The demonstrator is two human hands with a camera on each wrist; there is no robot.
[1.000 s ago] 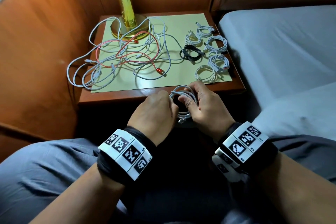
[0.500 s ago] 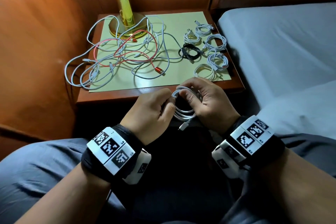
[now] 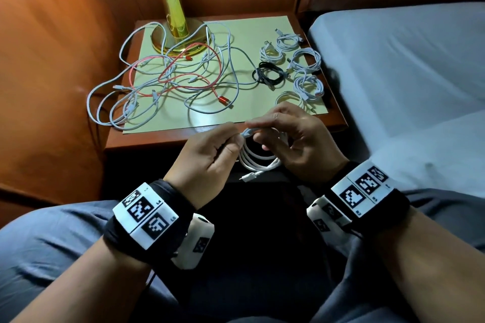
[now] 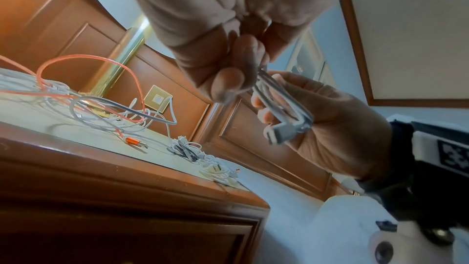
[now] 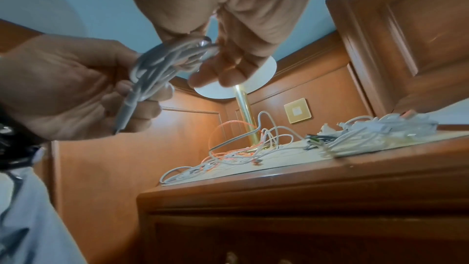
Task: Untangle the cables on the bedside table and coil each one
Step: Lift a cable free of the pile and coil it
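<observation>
A white cable, wound into a small coil, hangs between my hands just in front of the bedside table. My left hand pinches one cable end at the top of the coil. My right hand has its fingers curled round the loops. One plug dangles below the coil. A tangle of white and red cables sprawls over the left of the table and spills off its left edge. Several coiled white cables and one coiled black cable lie at the right.
A brass lamp stands at the back of the table on a pale green mat, with cables looped round its base. A bed borders the table on the right. Wooden wall panels close off the left and back.
Both hands rose a little toward the table edge and turned. The left hand shifted from gripping the coil's side to pinching the cable end at its top. The coil now hangs lower.
</observation>
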